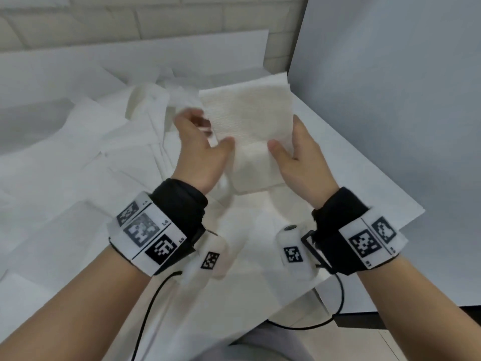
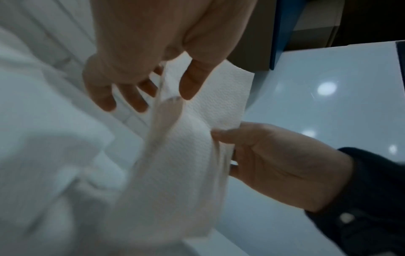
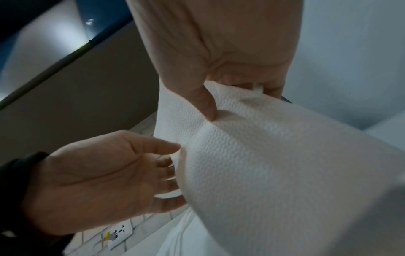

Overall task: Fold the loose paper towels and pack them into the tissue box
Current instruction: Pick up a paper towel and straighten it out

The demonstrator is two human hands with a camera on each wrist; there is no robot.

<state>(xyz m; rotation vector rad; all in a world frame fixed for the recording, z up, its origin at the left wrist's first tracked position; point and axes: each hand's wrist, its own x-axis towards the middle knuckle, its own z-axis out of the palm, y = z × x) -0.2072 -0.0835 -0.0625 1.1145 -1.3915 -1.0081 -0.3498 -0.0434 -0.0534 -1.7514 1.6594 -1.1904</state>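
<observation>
On my left wrist band (image 1: 145, 230) I read the small tags "L4" and "L5" — the lettering on my right wrist band (image 1: 369, 241) is too blurred.

white brick wall (image 1: 156, 16) out back, pale grey panel (image 1: 390, 100) on the right, white table (image 1: 369, 183) between them, beige floor (image 1: 390, 345) below, socket (image 3: 121, 231) on the bricks.
</observation>
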